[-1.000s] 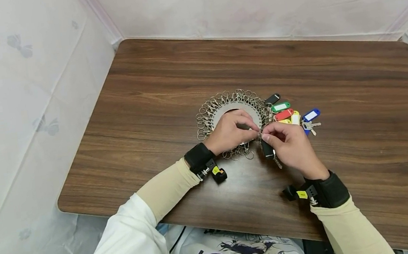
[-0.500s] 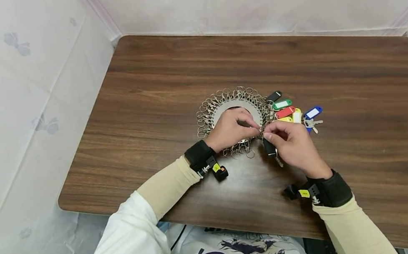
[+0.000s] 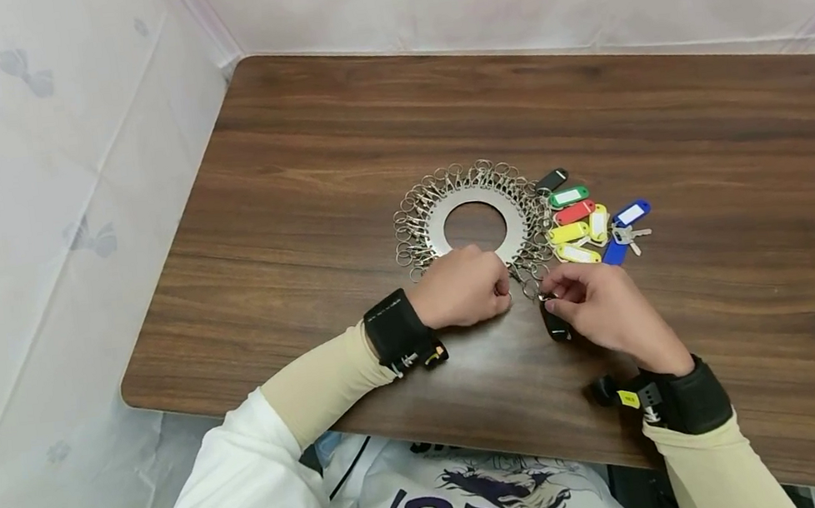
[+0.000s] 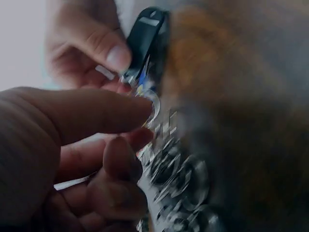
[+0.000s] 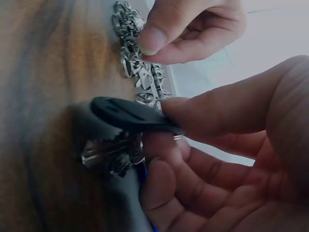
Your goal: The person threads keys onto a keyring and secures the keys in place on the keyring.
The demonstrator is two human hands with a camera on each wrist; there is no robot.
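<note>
A flat metal disc (image 3: 440,233) with a hole lies mid-table, its rim hung with several clasps and split rings (image 3: 410,228). My left hand (image 3: 506,297) sits at the disc's near edge and pinches a clasp (image 5: 139,65) between thumb and forefinger. Just to the right, my right hand (image 3: 552,298) pinches the top of a black key tag (image 3: 555,326). In the right wrist view, keys (image 5: 113,152) hang under the black key tag (image 5: 128,116). The left wrist view is blurred, with the black key tag (image 4: 145,36) beside a split ring (image 4: 153,104).
Coloured key tags (image 3: 576,222) in black, green, red, yellow and blue fan out from the disc's right side, with small keys (image 3: 630,234) by the blue one. The wooden table (image 3: 707,169) is enclosed by white fabric walls (image 3: 54,202) at left and back.
My left hand has slid off the disc's centre to its near edge, uncovering the hole. My right hand has come down and nearer with the black tag.
</note>
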